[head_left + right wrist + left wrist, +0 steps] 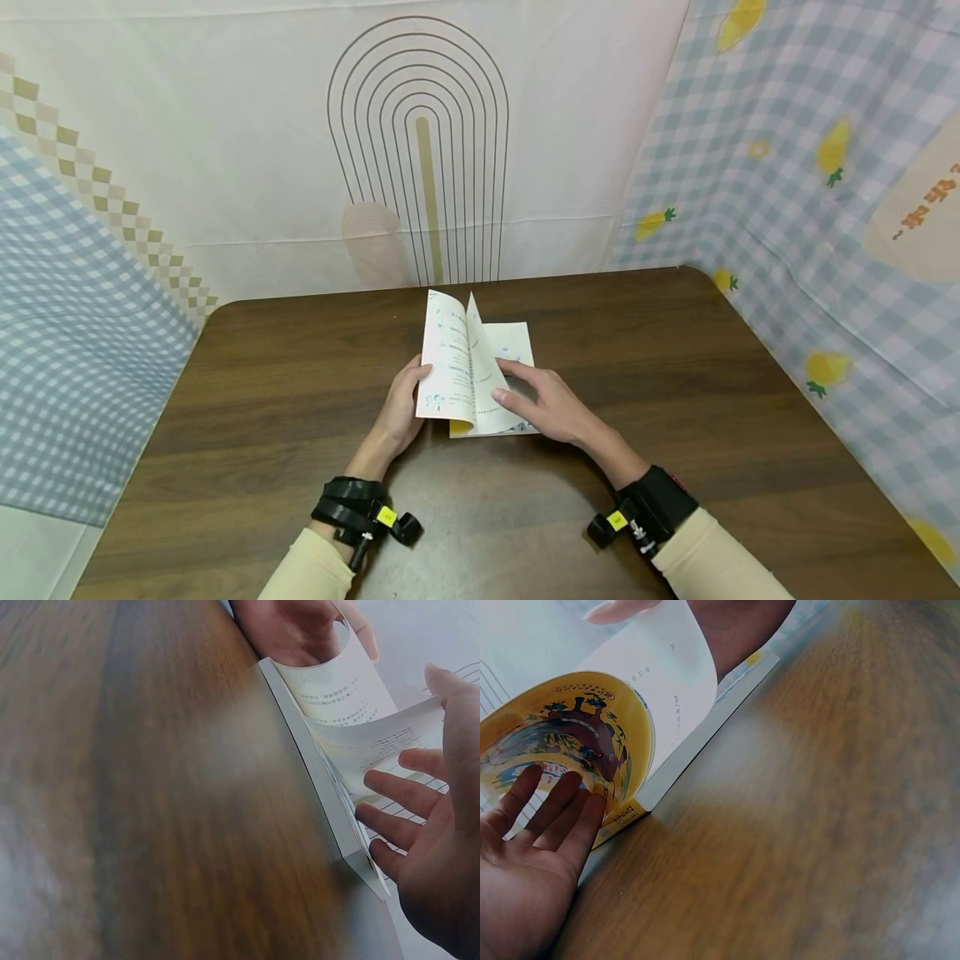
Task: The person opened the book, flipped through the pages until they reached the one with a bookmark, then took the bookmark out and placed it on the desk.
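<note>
On my head feed an open paperback book (448, 367) lies near the middle of the wooden desk (645, 333), its long axis running roughly 12 to 6 o'clock, top edge toward 12. The left hand (400, 410), at its 8 o'clock, pinches the raised cover and pages, thumb in front and fingers (585, 825) behind. The right hand (549, 406), at 4 o'clock, has its fingers (409, 793) spread beside a lifted leaf (382, 739); I can't tell whether they touch it. Only my left wrist feed gives me the curled yellow cover's (634, 720) dark reddish picture and the lettered spine (626, 816). My right wrist feed shows the page block's (315, 769) pale edge, thickness the head feed hides.
</note>
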Action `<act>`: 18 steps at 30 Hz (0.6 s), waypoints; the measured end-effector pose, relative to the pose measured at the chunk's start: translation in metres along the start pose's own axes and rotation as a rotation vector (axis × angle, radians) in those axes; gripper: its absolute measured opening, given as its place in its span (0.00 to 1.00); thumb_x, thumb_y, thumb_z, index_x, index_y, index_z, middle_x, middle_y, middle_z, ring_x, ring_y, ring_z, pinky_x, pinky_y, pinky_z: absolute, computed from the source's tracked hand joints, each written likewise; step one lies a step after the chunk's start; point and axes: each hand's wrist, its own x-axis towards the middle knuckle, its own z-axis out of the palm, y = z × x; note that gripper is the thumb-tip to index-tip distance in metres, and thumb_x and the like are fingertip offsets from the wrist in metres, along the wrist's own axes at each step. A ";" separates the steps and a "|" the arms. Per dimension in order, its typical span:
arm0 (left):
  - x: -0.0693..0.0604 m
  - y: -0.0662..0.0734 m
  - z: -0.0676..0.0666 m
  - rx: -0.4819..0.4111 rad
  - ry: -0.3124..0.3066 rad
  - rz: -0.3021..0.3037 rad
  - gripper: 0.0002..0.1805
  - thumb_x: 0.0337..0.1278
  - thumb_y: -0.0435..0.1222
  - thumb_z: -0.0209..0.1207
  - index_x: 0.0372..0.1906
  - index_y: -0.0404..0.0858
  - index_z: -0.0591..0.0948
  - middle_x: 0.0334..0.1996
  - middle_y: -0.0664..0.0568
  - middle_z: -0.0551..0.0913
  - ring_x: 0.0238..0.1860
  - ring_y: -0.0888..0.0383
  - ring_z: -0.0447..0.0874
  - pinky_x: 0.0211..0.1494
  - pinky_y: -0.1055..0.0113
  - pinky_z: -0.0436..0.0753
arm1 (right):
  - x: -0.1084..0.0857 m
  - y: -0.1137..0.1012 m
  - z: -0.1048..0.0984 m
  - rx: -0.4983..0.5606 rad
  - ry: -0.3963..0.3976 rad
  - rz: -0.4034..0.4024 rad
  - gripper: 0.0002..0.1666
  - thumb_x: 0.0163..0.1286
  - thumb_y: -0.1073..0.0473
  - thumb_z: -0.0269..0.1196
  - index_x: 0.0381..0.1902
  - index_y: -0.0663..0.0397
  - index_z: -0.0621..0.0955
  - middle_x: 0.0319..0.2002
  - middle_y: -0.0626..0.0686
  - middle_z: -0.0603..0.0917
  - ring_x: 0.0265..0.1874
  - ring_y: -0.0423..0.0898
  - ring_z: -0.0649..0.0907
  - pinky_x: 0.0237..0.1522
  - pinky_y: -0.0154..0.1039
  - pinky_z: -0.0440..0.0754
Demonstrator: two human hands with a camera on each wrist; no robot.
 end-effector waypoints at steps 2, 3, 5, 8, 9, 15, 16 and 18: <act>0.000 0.000 0.000 0.002 -0.002 -0.001 0.29 0.81 0.41 0.39 0.80 0.38 0.65 0.61 0.41 0.80 0.52 0.57 0.85 0.52 0.67 0.82 | 0.000 0.000 0.000 0.001 -0.001 0.001 0.38 0.80 0.39 0.61 0.77 0.55 0.73 0.73 0.53 0.77 0.75 0.48 0.72 0.75 0.56 0.67; 0.000 0.000 0.000 0.002 -0.003 0.000 0.29 0.81 0.41 0.39 0.80 0.38 0.65 0.62 0.41 0.80 0.52 0.57 0.85 0.52 0.67 0.82 | 0.000 0.000 0.000 0.002 -0.001 0.001 0.38 0.80 0.39 0.61 0.77 0.55 0.73 0.73 0.53 0.77 0.75 0.48 0.72 0.75 0.56 0.67; 0.000 0.000 0.000 0.005 -0.006 0.000 0.29 0.81 0.42 0.39 0.80 0.38 0.65 0.62 0.41 0.80 0.52 0.57 0.85 0.52 0.67 0.83 | 0.000 -0.001 0.000 0.003 -0.001 0.000 0.38 0.80 0.39 0.61 0.77 0.56 0.73 0.73 0.54 0.77 0.75 0.48 0.72 0.75 0.56 0.67; 0.000 0.000 0.000 0.006 -0.008 -0.001 0.30 0.81 0.42 0.39 0.80 0.38 0.64 0.63 0.40 0.80 0.52 0.57 0.85 0.52 0.66 0.83 | 0.000 -0.001 0.000 0.007 -0.004 -0.001 0.38 0.80 0.39 0.61 0.77 0.56 0.73 0.73 0.54 0.76 0.75 0.49 0.72 0.75 0.57 0.67; 0.000 0.000 0.000 0.007 -0.008 0.000 0.30 0.81 0.42 0.39 0.80 0.38 0.64 0.63 0.40 0.79 0.52 0.57 0.85 0.52 0.66 0.83 | 0.000 -0.001 0.000 0.007 -0.004 -0.002 0.38 0.80 0.39 0.61 0.77 0.56 0.73 0.74 0.54 0.76 0.75 0.49 0.72 0.75 0.57 0.67; 0.000 -0.001 0.000 0.004 -0.010 0.006 0.30 0.81 0.41 0.38 0.80 0.37 0.64 0.63 0.40 0.79 0.52 0.57 0.85 0.52 0.67 0.83 | 0.000 -0.001 0.000 0.013 -0.011 -0.003 0.38 0.79 0.40 0.61 0.77 0.56 0.73 0.74 0.55 0.76 0.75 0.48 0.72 0.75 0.57 0.67; 0.000 -0.001 0.000 0.002 -0.009 0.007 0.30 0.81 0.41 0.39 0.80 0.37 0.64 0.62 0.40 0.80 0.52 0.57 0.85 0.51 0.67 0.83 | 0.000 -0.002 0.000 0.014 -0.012 -0.003 0.38 0.80 0.40 0.61 0.77 0.56 0.73 0.74 0.54 0.76 0.75 0.48 0.72 0.75 0.57 0.67; 0.001 -0.001 0.000 -0.005 -0.009 0.009 0.30 0.81 0.41 0.39 0.80 0.36 0.64 0.61 0.41 0.81 0.51 0.57 0.85 0.51 0.67 0.83 | 0.000 -0.002 0.000 0.015 -0.014 -0.002 0.38 0.80 0.40 0.61 0.77 0.56 0.73 0.74 0.54 0.76 0.75 0.48 0.72 0.75 0.57 0.67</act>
